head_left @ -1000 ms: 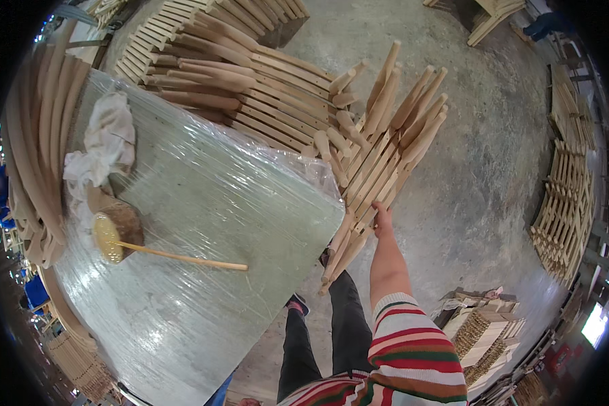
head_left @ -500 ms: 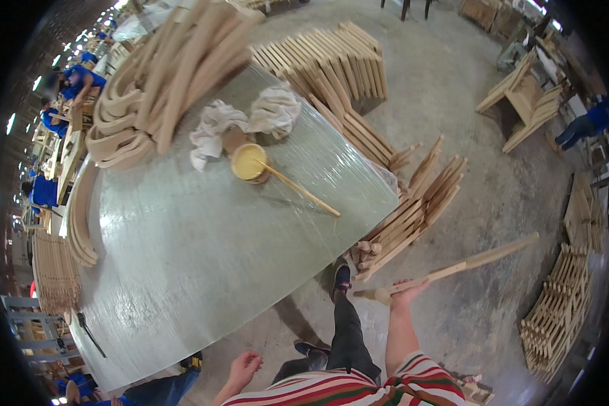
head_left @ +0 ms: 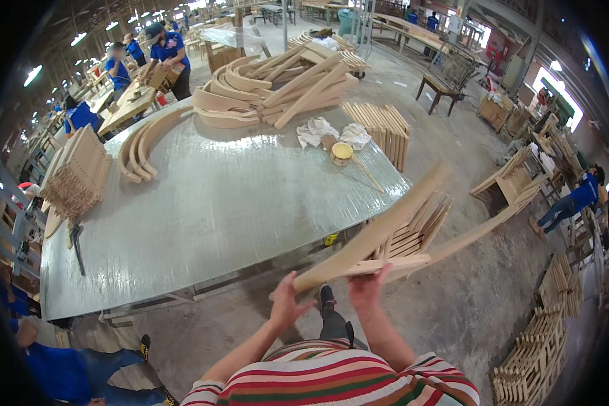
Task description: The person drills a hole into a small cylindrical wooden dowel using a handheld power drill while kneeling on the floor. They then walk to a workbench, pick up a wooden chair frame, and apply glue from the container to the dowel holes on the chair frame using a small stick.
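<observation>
My left hand (head_left: pixel 289 300) is closed around the lower end of a broad, curved wooden chair part (head_left: pixel 375 233), which slants up to the right, its far end blurred. Just right of it, my right hand (head_left: pixel 367 287) grips a long wooden piece (head_left: pixel 477 237) stretching out to the right. The two pieces overlap near my hands; whether they are joined I cannot tell. Ahead of my hands, the plastic-covered table (head_left: pixel 203 210) carries a pot of yellowish paste (head_left: pixel 342 153) with a wooden stick (head_left: pixel 369 172) leaning out of it.
White rags (head_left: pixel 318 131) lie beside the pot. Curved wooden parts (head_left: pixel 271 95) are heaped at the table's far side, and slats (head_left: pixel 78 169) are stacked at its left. Wooden frames (head_left: pixel 426 227) stand on the floor right of the table. A person in blue (head_left: pixel 68 369) is at lower left.
My left hand has gone from holding nothing to gripping the curved part. The right hand has drawn inward with its long piece. My view has tilted up, showing more of the workshop.
</observation>
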`<state>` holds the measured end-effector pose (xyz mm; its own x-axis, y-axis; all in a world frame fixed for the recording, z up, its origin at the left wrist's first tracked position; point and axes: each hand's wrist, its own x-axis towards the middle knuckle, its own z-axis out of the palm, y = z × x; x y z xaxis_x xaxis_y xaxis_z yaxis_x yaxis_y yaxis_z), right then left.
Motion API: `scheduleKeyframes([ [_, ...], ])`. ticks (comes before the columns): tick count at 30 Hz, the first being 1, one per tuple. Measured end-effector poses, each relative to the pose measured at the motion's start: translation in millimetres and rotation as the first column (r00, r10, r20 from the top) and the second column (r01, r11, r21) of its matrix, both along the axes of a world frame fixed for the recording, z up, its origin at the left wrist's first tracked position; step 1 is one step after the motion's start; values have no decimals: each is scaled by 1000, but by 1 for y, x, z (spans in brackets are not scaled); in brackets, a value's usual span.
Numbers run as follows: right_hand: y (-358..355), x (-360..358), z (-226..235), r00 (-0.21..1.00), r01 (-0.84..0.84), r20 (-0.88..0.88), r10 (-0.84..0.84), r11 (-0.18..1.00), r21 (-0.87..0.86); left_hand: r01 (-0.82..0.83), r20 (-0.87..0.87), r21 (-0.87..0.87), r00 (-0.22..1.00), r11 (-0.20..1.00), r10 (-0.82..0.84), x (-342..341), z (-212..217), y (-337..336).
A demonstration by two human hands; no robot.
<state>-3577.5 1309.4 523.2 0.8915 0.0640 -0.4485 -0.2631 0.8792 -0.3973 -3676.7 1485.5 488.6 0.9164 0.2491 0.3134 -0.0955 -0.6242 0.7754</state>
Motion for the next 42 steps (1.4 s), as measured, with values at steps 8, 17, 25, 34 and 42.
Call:
scheduleKeyframes([
  [8,134,-55,44,744,-578,340,575,809,-104,-481,-53,-208,875,852,481,-80,1,102],
  [17,259,2,2,473,-841,203,857,508,-184,-745,-418,-284,663,604,621,-84,9,171],
  [25,303,116,-23,100,-919,-11,995,88,-384,-758,-589,-20,536,651,605,-23,20,236],
  [34,363,490,64,902,18,411,131,940,-340,-452,-313,550,669,703,675,40,20,291],
  [42,399,644,79,872,270,489,23,811,-519,-472,-320,573,623,670,713,59,1,288],
])
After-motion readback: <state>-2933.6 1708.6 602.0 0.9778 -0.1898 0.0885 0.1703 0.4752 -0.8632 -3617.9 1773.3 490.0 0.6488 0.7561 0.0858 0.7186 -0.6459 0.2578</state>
